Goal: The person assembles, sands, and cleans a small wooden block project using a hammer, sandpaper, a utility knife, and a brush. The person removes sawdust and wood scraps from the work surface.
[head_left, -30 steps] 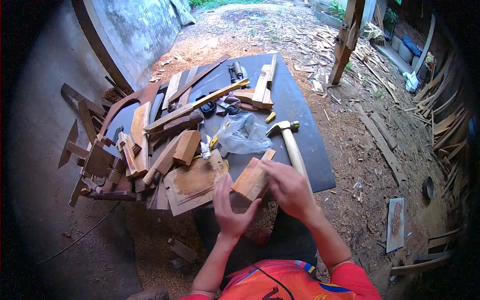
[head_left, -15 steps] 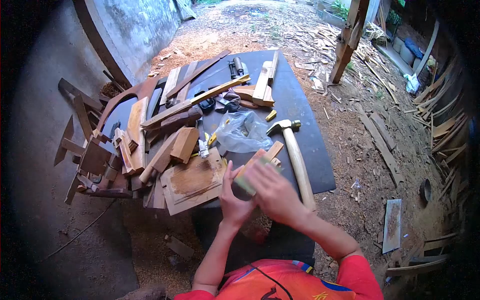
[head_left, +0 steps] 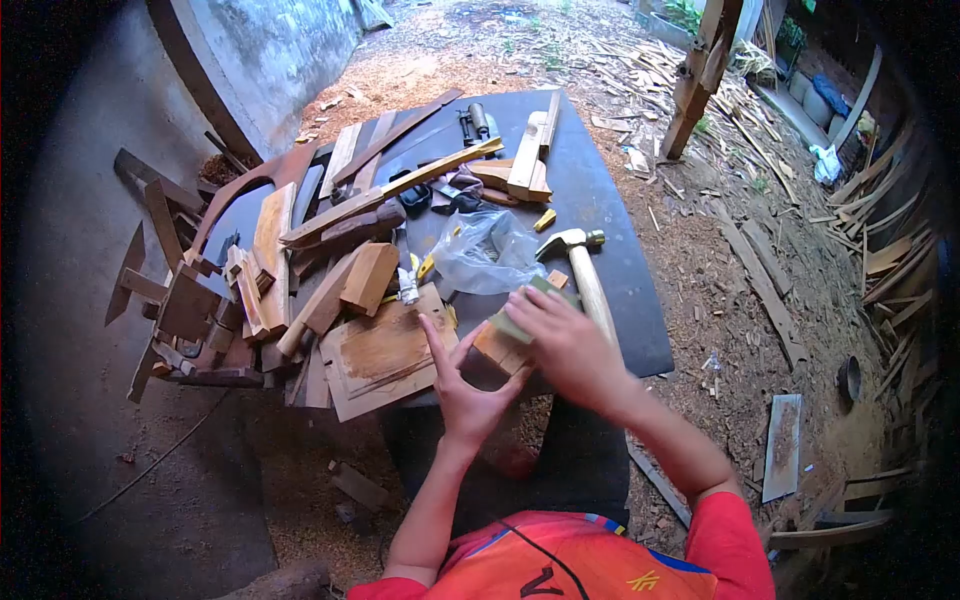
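Observation:
My left hand (head_left: pixel 468 398) grips the near end of a wooden block (head_left: pixel 497 350) between thumb and fingers, its index finger stretched out along the left. Over the block's upper face, my right hand (head_left: pixel 572 355) presses a folded piece of green sandpaper (head_left: pixel 545 288). The far tip of the wood shows just past the fingers; most of its top is covered. A claw hammer (head_left: pixel 592 290) lies right of my right hand, its lower handle hidden behind that hand. Left of my left hand rests a flat wooden panel (head_left: pixel 385 350).
Beyond my hands sits a clear plastic bag (head_left: pixel 480 255) on the dark table (head_left: pixel 630 310). Wood offcuts (head_left: pixel 370 278) and a long strip (head_left: pixel 390 195) crowd the left side. A wooden post (head_left: pixel 695 85) stands at right. Shavings and planks (head_left: pixel 760 260) litter the ground.
My right hand has slid right with the sandpaper, uncovering more of the block's near part. My left hand keeps its hold, with its index finger now spread outward.

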Demonstrator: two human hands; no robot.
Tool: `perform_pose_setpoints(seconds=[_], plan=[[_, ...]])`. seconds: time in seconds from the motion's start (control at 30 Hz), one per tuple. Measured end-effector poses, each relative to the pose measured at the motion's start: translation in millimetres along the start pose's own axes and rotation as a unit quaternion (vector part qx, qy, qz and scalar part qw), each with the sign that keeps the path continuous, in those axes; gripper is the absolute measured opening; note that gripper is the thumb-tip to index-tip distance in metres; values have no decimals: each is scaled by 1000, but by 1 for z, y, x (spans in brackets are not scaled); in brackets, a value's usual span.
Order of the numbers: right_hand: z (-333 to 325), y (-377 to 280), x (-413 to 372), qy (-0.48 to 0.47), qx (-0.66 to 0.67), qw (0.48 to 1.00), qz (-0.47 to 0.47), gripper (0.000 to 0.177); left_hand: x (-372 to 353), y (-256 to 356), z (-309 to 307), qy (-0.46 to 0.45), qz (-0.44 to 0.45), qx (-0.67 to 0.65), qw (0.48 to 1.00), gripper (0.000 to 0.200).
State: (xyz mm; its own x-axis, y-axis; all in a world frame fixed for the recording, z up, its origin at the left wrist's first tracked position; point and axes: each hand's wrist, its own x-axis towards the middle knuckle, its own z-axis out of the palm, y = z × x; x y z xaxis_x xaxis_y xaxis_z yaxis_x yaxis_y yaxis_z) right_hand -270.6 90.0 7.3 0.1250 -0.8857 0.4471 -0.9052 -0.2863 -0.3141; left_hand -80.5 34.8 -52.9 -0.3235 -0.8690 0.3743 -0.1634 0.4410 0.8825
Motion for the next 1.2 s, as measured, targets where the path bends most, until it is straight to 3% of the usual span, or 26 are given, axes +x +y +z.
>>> perform_pose_setpoints(seconds=[0.03, 0.1, 0.17, 0.2, 0.23, 0.33, 0.37, 0.4, 0.47, 0.5, 0.57, 0.6, 0.63, 0.7, 0.73, 0.83, 0.87, 0.9, 0.93, 0.97, 1.0, 1.03, 1.1, 1.13, 1.17, 1.2], plan=[[3, -20, -2, -14, -14, 1000, 11, 57, 2, -1, 1, -2, 13, 7, 1000, 159], [10, -38, -16, -20, 57, 994, -94, 51, 0, -7, 2, -2, -15, -36, 999, 160], [-5, -20, -7, -42, 122, 991, -27, 50, 1, -2, 0, -10, -8, -9, 1000, 160], [-20, -9, 6, -64, 111, 991, 29, 51, 1, 6, -1, -5, -20, -1, 1000, 158], [-6, 6, 5, 21, 36, 999, 7, 49, 0, 6, -1, -5, -23, -9, 1000, 159], [12, -36, -10, 7, -10, 999, -41, 57, -2, -5, 3, 1, -52, -61, 997, 160], [11, -39, -16, -17, 29, 996, -83, 55, -1, -9, 2, 0, -12, -23, 1000, 152], [6, -28, -13, -8, 56, 997, -57, 54, -1, -13, 2, 2, 28, 15, 999, 145], [-10, -1, 4, -16, 70, 997, 40, 54, -6, -4, 1, 5, -17, -50, 999, 124], [-3, 8, 3, 46, 5, 998, 34, 53, -5, 1, 0, 5, -26, -42, 999, 119], [-2, -26, 1, -40, 82, 995, 35, 54, 0, -3, 2, 12, 6, 5, 1000, 120], [7, -41, -4, 8, 71, 997, -34, 52, 1, -6, 0, 12, 42, 47, 998, 126], [6, -41, -3, 21, 48, 995, -79, 46, -1, -5, 2, 13, 29, 24, 999, 115], [-16, -18, 14, -13, 116, 993, 7, 41, -5, 3, 2, 2, -48, -66, 997, 94], [-13, 1, 19, 19, 72, 996, 56, 41, -5, 5, 1, 0, -79, -96, 992, 85], [9, -25, 5, 24, 73, 997, 11, 38, -1, -18, 4, -5, 21, 12, 1000, 120], [17, -40, -4, 77, 53, 995, -48, 37, -2, -14, 3, -3, 21, 28, 999, 134], [16, -39, -9, 45, 25, 995, -91, 36, -2, -9, 2, -1, 20, 43, 999, 148], [4, -31, 1, 23, 67, 997, -43, 34, -2, -5, 0, 1, 20, 59, 998, 163], [-12, -19, 14, -2, 109, 994, 5, 32, -4, -1, 2, 4, -32, -15, 999, 162], [-12, -1, 18, 36, 45, 996, 63, 27, -2, 0, 3, 4, -34, -14, 999, 164], [-7, 6, 23, 99, -26, 994, 30, 27, -4, 1, 2, 4, -40, -15, 999, 164], [3, -27, 8, -9, 30, 998, 47, 34, -4, 1, 1, 1, -47, -16, 999, 165], [15, -40, 4, 62, 59, 996, -33, 33, -3, -3, 4, 16, -20, -47, 999, 165], [10, -38, 3, 48, 48, 994, -80, 29, -3, -3, 4, 13, -31, -41, 999, 164], [-3, -31, 14, -8, 41, 999, -11, 30, -3, 2, 3, 13, -43, -36, 998, 163]])
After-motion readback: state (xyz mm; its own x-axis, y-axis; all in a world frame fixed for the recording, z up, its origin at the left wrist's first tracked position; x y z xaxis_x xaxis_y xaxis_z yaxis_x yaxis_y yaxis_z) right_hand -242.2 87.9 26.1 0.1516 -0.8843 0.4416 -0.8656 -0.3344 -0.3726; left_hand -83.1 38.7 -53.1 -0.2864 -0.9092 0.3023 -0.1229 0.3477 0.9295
